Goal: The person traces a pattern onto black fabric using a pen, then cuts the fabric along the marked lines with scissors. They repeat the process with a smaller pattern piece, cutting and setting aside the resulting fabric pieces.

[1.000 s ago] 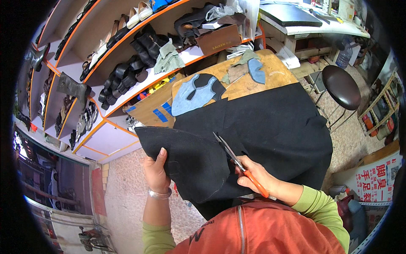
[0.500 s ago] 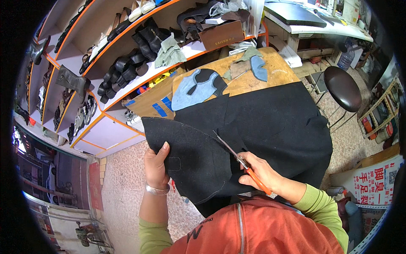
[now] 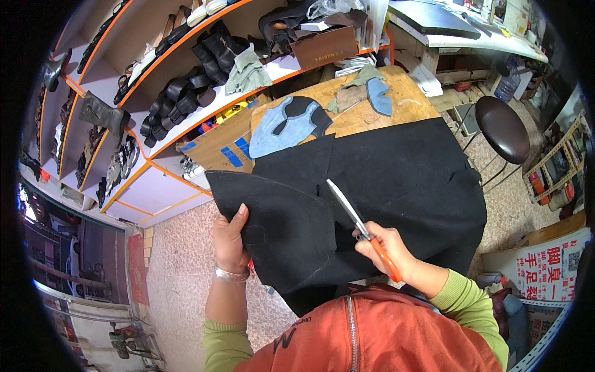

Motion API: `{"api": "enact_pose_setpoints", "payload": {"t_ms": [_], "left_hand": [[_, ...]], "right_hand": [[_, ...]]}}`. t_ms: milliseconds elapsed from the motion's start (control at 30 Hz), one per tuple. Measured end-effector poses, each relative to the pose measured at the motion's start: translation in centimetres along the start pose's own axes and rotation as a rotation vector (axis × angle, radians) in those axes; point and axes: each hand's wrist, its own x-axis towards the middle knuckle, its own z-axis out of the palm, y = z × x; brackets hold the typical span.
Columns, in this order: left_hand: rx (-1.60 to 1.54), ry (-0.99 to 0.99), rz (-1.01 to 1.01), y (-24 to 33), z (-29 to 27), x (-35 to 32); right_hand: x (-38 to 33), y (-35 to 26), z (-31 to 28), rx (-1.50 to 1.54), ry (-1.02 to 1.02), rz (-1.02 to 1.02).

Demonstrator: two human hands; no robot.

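My left hand (image 3: pixel 230 243) grips the left edge of a black piece of fabric (image 3: pixel 282 223), its thumb lying on top and the other fingers underneath. Faint drawn lines run along this piece. In my right hand (image 3: pixel 387 251) is a pair of scissors (image 3: pixel 346 203) with orange handles. Their blades point up and to the left, close together, over the black cloth and just right of the piece's edge. A larger spread of black cloth (image 3: pixel 403 167) drapes over the wooden table (image 3: pixel 412 93) and hangs down its near side.
Blue cut pieces (image 3: pixel 282 133) and a smaller blue piece (image 3: pixel 379 97) lie on the far part of the table. Shelves of shoes (image 3: pixel 173 102) rise at the left. A round dark stool (image 3: pixel 502 130) stands to the right. A cardboard box (image 3: pixel 220 146) leans by the shelf.
The scissors have shifted slightly right, and their blades have turned and now show broader. My left hand keeps its hold on the fabric with little movement.
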Motion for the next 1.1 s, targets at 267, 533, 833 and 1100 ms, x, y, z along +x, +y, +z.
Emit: {"api": "enact_pose_setpoints", "payload": {"t_ms": [267,533,833,1100], "left_hand": [[-0.067,0.235,0.270,-0.4,1.0,-0.1],[-0.020,0.404,0.424,-2.0,1.9,-1.7],[-0.096,0.354,0.384,-2.3,1.6,-1.8],[-0.121,0.356,0.264,-1.1,1.4,-1.5]], "right_hand": [[-1.1,2.0,2.0,0.517,-0.304,0.069],[0.2,-0.4,2.6,0.291,-0.269,0.138],[-0.3,-1.2,2.5,0.260,-0.166,0.164],[-0.8,-0.9,2.5,0.121,-0.088,0.038]]}}
